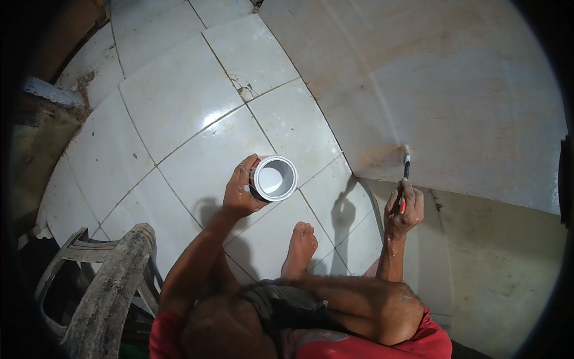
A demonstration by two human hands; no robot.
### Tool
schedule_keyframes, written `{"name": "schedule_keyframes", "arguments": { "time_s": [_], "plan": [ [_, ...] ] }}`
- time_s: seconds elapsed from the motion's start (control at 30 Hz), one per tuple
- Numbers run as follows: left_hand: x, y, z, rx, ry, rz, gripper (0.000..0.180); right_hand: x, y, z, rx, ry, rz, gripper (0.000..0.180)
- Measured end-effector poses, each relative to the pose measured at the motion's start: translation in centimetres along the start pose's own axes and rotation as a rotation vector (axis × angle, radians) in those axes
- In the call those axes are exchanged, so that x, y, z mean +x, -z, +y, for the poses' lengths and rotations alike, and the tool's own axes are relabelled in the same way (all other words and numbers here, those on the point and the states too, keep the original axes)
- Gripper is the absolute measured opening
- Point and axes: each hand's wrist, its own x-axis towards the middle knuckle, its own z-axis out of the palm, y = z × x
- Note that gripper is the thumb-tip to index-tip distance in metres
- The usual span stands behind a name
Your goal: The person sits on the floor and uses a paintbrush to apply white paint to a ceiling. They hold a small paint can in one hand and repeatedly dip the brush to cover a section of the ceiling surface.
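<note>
- Down near the middle of the tiled floor (191, 131), as seen from above, is a round paint can (288, 170), mouth up. Can't tell if its base touches the tiles or hangs clear of them.
- That can's got white paint (272, 180) pooled in the bottom, btw.
- Left hand (241, 190) is grasping the can, fingers wrapped round its left side.
- Right hand (405, 209) is closed around a paintbrush (407, 163), dark handle with a bit of red showing at the hand. Whitish bristles point away from the person.
- Bristle end looks to be touching the big pale panel (442, 90) close to its lower edge, just beside a brownish patch.
- Panel fills most of the upper right and has faint brown streaks across it.
- Both hands have whitish smudges on them, pretty messy.
- One bare foot (301, 245) is on the tiles between the hands, with the knees bent and some red clothing (371, 347) along the bottom.
- Beat-up grey chair (107, 293) sits at lower left, beside the person.
</note>
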Motion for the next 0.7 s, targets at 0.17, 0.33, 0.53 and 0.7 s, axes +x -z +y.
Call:
{"name": "schedule_keyframes", "arguments": {
  "time_s": [0.17, 0.33, 0.53, 0.7],
  "plan": [
    [0.3, -0.3, -0.3, -0.018, -0.025, -0.025, 0.118, -4.5, -3.0, -1.0, 0.176, 0.026, -0.217, 0.034],
    [0.4, -0.1, -0.2, 0.006, -0.039, -0.026, 0.118, -6.4, -4.4, 2.3, 0.050, -0.157, -0.283, 0.034],
    [0.2, 0.2, 0.1, 0.015, -0.023, -0.022, 0.120, 0.7, 3.3, -3.0, 0.176, -0.228, 0.027, 0.027],
    [0.4, 0.2, 0.6, 0.045, -0.010, -0.029, 0.122, -2.2, 0.8, -2.6, 0.286, -0.131, -0.184, 0.026]
  ]
}}
